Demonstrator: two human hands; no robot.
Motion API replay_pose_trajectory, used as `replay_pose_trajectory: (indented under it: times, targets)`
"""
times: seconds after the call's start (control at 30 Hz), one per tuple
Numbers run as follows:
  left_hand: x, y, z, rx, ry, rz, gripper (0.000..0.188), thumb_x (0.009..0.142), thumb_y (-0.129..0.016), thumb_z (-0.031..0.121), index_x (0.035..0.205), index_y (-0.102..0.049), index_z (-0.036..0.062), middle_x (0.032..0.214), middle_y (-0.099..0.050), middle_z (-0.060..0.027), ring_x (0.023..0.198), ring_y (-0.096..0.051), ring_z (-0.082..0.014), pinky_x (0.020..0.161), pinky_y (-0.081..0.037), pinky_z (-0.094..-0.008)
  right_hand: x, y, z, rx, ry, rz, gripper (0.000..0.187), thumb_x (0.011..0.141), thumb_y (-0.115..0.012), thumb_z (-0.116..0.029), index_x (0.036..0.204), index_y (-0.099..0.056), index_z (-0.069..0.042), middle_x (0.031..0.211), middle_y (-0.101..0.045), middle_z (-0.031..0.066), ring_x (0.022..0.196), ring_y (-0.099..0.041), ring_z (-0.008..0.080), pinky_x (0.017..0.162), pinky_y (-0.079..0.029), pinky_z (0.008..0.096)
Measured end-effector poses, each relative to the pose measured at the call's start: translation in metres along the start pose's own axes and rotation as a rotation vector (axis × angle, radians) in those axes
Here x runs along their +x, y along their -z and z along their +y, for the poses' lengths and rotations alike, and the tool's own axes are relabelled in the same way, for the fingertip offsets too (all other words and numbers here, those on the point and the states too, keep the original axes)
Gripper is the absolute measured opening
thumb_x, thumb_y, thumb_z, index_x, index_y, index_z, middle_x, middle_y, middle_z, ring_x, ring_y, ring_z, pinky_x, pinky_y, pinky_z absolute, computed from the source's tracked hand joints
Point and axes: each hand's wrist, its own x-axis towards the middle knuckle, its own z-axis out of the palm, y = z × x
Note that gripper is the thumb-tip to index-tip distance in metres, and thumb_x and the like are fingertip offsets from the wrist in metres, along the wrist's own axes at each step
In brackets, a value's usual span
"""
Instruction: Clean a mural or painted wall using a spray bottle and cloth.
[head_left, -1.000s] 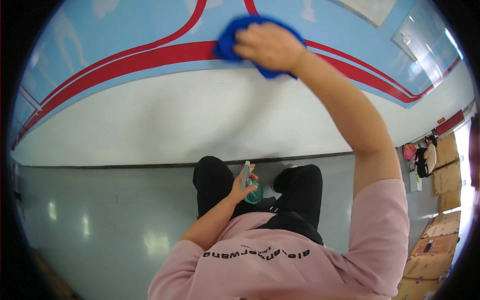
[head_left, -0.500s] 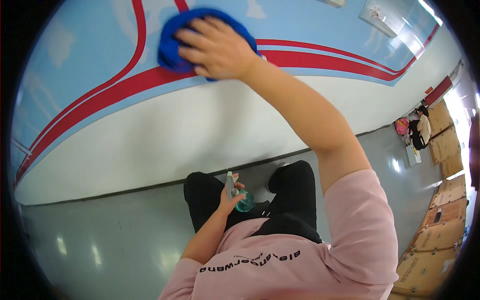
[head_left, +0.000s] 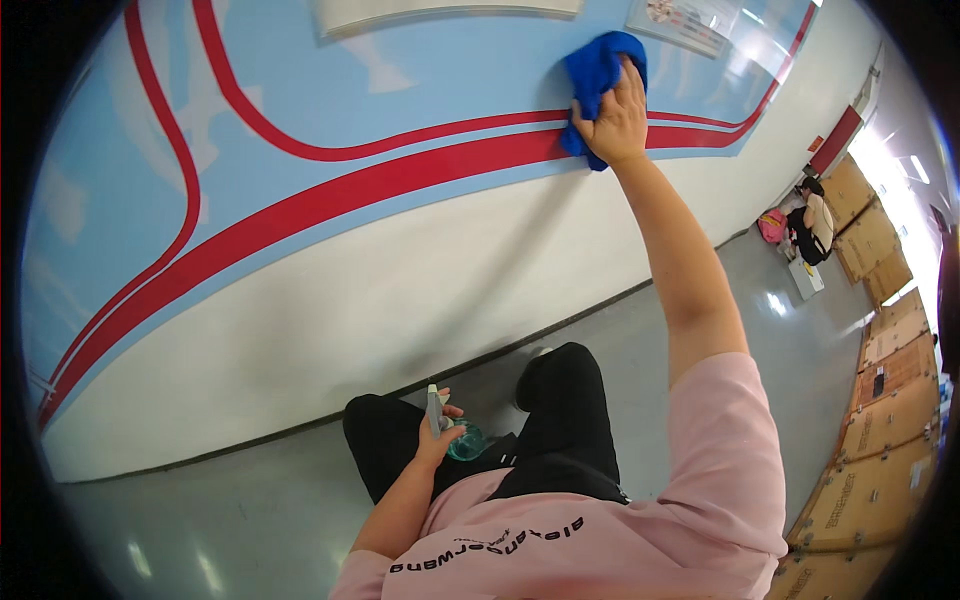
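Grip, left (head_left: 433, 442): curled round one bottle (head_left: 467, 443); grip, right (head_left: 621, 122): spread flat on one cloth (head_left: 597, 72).

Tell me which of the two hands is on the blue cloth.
The right hand, raised and laid over the blue cloth against the wall. The left hand differs: it is low, around a teal spray bottle.
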Motion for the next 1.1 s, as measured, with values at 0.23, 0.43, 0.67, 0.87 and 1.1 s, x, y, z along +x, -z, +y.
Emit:
replay_pose_trajectory:
  times: [0.23,0.43,0.67,0.87,1.1]
  targets:
    - [0.002,0.001,0.003,0.078,0.048,0.005,0.074,0.059,-0.063,-0.007,0.125,-0.037,0.0128,0.090,-0.054,-0.0050,0.082,-0.049,-0.0130,0.072,-0.041,-0.0268,-0.070,-0.017,0.020,0.125,-0.781,0.110,0.049,0.081,-0.048,-0.027,0.116,-0.040,0.005,0.127,-0.035,0.0231,0.117,-0.031,0.0394,0.097,-0.028,0.0397]
    - [0.002,-0.001,0.002,0.024,0.066,0.030,0.073,0.060,-0.063,-0.007,0.125,-0.037,0.0126,0.090,-0.054,-0.0041,0.082,-0.048,-0.0128,0.072,-0.041,-0.0273,-0.066,-0.017,0.101,0.019,-1.032,0.114,0.055,0.084,-0.043,-0.033,0.122,-0.035,0.006,0.130,-0.030,0.0256,0.120,-0.030,0.0382,0.099,-0.026,0.0385]
    - [0.000,0.002,-0.001,-0.017,0.095,0.036,0.074,0.059,-0.063,-0.006,0.125,-0.037,0.0134,0.090,-0.054,-0.0041,0.080,-0.048,-0.0128,0.072,-0.041,-0.0267,-0.024,0.008,0.163,0.273,-1.279,0.040,0.060,0.080,-0.040,-0.044,0.114,-0.047,0.005,0.122,-0.040,0.0258,0.113,-0.038,0.0392,0.094,-0.030,0.0400]
    - [0.001,0.006,-0.006,0.081,0.094,-0.017,0.073,0.059,-0.061,-0.007,0.125,-0.036,0.0127,0.090,-0.053,-0.0055,0.082,-0.049,-0.0139,0.073,-0.040,-0.0270,-0.009,-0.003,0.003,0.263,-0.571,0.176,0.039,0.076,-0.056,-0.023,0.099,-0.050,0.008,0.120,-0.035,0.0299,0.112,-0.033,0.0431,0.097,-0.024,0.0429]
    - [0.002,0.001,0.006,0.055,0.096,0.016,0.072,0.061,-0.064,-0.003,0.125,-0.037,0.0138,0.091,-0.052,-0.0040,0.080,-0.048,-0.0111,0.071,-0.040,-0.0251,-0.038,0.008,-0.061,0.287,0.082,-0.255,0.031,0.057,-0.065,-0.022,0.083,-0.057,-0.007,0.122,-0.042,0.0143,0.117,-0.033,0.0368,0.096,-0.024,0.0504]
